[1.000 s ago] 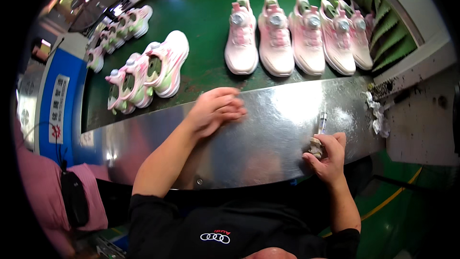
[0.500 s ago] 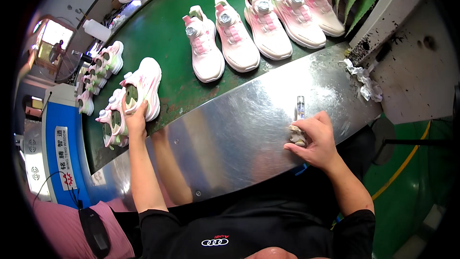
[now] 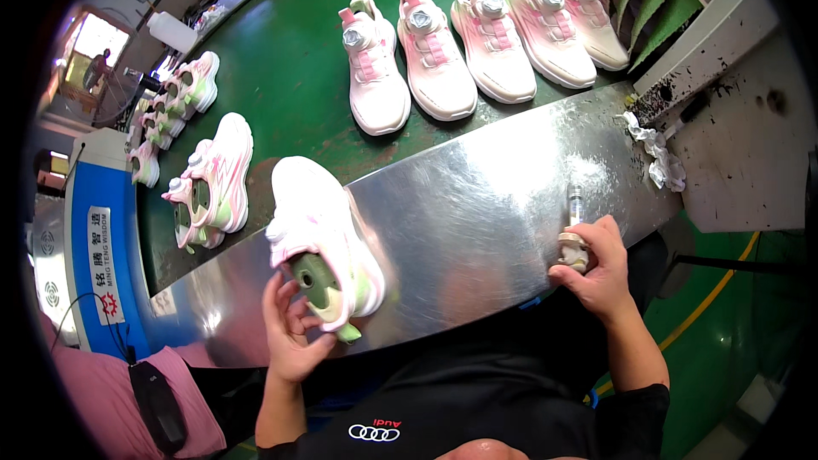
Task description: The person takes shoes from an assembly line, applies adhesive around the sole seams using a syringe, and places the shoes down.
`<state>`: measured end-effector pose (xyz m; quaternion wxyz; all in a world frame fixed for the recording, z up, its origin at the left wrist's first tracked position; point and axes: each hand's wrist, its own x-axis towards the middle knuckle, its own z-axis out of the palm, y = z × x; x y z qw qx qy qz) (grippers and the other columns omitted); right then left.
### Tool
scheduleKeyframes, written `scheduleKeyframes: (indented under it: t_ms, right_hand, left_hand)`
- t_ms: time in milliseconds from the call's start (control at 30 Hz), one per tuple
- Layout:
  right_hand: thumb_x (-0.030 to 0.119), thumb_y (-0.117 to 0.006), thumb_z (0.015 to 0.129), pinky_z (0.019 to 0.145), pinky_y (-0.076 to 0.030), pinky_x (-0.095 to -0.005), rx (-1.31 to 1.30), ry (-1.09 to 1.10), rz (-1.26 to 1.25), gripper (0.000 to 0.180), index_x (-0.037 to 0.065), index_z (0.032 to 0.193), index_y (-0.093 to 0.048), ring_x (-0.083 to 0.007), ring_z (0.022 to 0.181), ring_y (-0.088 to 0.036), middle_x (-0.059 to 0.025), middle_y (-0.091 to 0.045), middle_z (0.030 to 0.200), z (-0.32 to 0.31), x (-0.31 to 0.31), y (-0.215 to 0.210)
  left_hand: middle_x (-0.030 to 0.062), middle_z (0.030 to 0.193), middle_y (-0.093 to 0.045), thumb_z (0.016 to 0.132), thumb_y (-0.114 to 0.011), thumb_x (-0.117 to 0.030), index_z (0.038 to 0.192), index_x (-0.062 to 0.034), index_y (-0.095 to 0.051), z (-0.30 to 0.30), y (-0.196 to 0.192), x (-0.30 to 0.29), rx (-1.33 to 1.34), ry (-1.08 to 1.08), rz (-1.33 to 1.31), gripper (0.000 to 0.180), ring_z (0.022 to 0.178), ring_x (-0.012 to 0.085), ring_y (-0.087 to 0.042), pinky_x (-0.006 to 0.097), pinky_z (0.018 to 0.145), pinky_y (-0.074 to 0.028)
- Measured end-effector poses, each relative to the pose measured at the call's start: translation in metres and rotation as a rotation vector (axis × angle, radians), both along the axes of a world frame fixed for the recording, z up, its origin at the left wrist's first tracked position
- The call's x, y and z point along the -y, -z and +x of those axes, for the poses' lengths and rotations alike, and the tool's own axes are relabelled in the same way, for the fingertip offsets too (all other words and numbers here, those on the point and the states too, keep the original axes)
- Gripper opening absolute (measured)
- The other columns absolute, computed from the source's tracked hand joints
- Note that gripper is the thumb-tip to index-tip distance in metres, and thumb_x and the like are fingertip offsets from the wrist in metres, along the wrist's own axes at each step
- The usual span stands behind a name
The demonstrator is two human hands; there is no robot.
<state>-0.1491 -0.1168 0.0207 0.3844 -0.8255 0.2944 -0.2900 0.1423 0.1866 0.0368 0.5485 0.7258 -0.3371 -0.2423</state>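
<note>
A white and pink sneaker (image 3: pixel 328 213) with a green insole is over the metal strip in front of me, toe pointing away. My left hand (image 3: pixel 294 336) is at its heel and collar, fingers curled along the side and thumb close to the green heel tab. My right hand (image 3: pixel 601 273) pinches a small, pale, stained tool (image 3: pixel 573 249) between thumb and fingers. A narrow clear tube (image 3: pixel 576 202) shows just beyond that tool; whether the two are joined I cannot tell.
Several matching sneakers (image 3: pixel 441 64) line the far side of the green belt (image 3: pixel 290 60). More sneakers (image 3: pixel 221 175) stand at the left. The metal strip (image 3: pixel 460 247) edges the belt. Crumpled white paper (image 3: pixel 660 158) lies by the grey machine frame (image 3: pixel 724 128) at right.
My left hand has brought a sneaker from the left of the belt toward me, over the metal strip. My right hand, still holding the small tool, appears farther right and slightly nearer.
</note>
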Motion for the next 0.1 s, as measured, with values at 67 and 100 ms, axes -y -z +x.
scheduleKeyframes:
  t_ms: [67, 100]
  right_hand:
    - [0.024, -0.083, 0.065, 0.072, -0.042, -0.0313, -0.005, 0.027, 0.053, 0.045, 0.004, 0.100, -0.063, -0.0209, 0.077, -0.047, -0.0055, -0.061, 0.093, -0.010, 0.001, 0.001]
    - [0.023, -0.082, 0.066, 0.074, -0.042, -0.0314, -0.007, 0.063, 0.110, 0.045, 0.003, 0.102, -0.062, -0.0212, 0.078, -0.047, -0.0060, -0.060, 0.101, -0.015, 0.003, 0.003]
  left_hand:
    - [0.0150, 0.133, -0.040, 0.069, -0.073, -0.004, 0.141, -0.0093, -0.023, 0.024, -0.004, 0.007, -0.450, -0.016, -0.211, 0.088, 0.110, 0.0260, -0.055, 0.031, 0.072, -0.056]
    - [0.0150, 0.133, -0.040, 0.069, -0.073, -0.004, 0.141, -0.0093, -0.023, 0.023, -0.003, 0.005, -0.452, -0.022, -0.220, 0.088, 0.110, 0.0260, -0.055, 0.031, 0.072, -0.056]
